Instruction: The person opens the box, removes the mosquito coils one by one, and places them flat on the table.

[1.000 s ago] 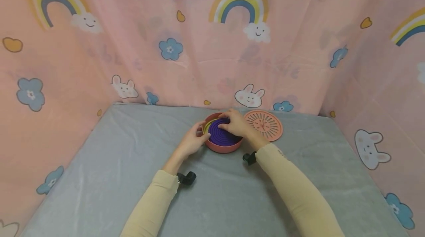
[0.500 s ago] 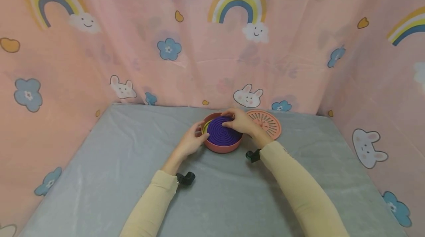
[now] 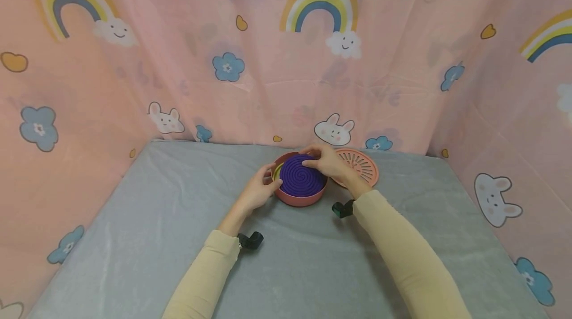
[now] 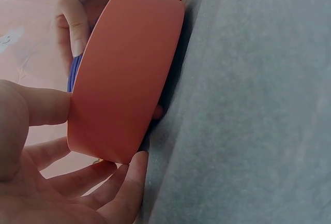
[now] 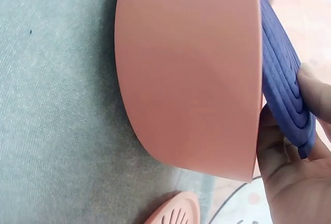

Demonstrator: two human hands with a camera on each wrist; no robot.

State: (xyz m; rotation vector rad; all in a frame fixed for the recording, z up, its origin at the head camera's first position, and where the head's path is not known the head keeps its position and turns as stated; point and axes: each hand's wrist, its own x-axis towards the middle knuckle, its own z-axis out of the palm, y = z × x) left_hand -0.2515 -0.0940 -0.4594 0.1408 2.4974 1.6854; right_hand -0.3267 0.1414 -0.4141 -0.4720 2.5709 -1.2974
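Observation:
A round terracotta-coloured tin point(image 3: 300, 200) stands on the grey cloth. My left hand point(image 3: 254, 192) holds its left side, and in the left wrist view the thumb and fingers lie round the wall point(image 4: 126, 74). My right hand point(image 3: 330, 165) pinches the far right edge of a purple spiral mosquito coil point(image 3: 301, 177). That edge is raised above the rim, so the coil tilts, as the right wrist view shows with the purple coil point(image 5: 287, 79) between thumb and fingers. A yellow coil point(image 3: 276, 174) peeks out inside the tin, mostly hidden under the purple one.
A slotted terracotta-coloured lid point(image 3: 368, 167) lies flat right of the tin, partly behind my right hand. Grey cloth point(image 3: 178, 199) covers the table. A pink printed curtain point(image 3: 268, 100) hangs close behind and along both sides.
My right hand has moved slightly right and raised the purple coil's right edge, so more of its spiral shows and it tilts more. The left hand stays on the tin.

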